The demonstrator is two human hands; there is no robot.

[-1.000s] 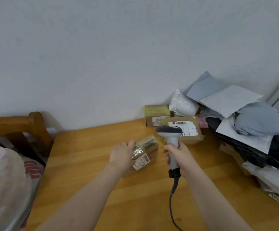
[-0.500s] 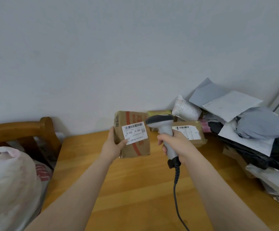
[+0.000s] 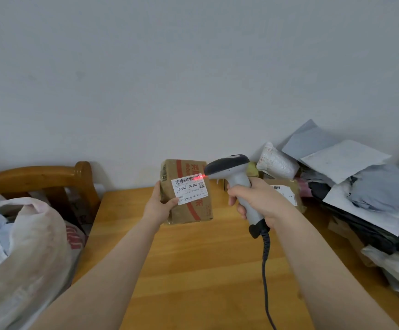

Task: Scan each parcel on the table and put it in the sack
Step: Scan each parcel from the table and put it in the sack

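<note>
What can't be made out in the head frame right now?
Head view:
- Box label small print: too small.
- Left hand: fingers behind the held box.
- Scanner trigger: under the right hand.
- Sack: cut off by left and bottom edges.
- Parcel pile: overlapping, cut by right edge; count unclear.

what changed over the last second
The left hand lifted the box off the table and turned its label to face the camera. The right hand raised the scanner to it, and a red line now crosses the barcode. The right hand's grip on the scanner, the sack and the parcel pile stayed as they were.
</note>
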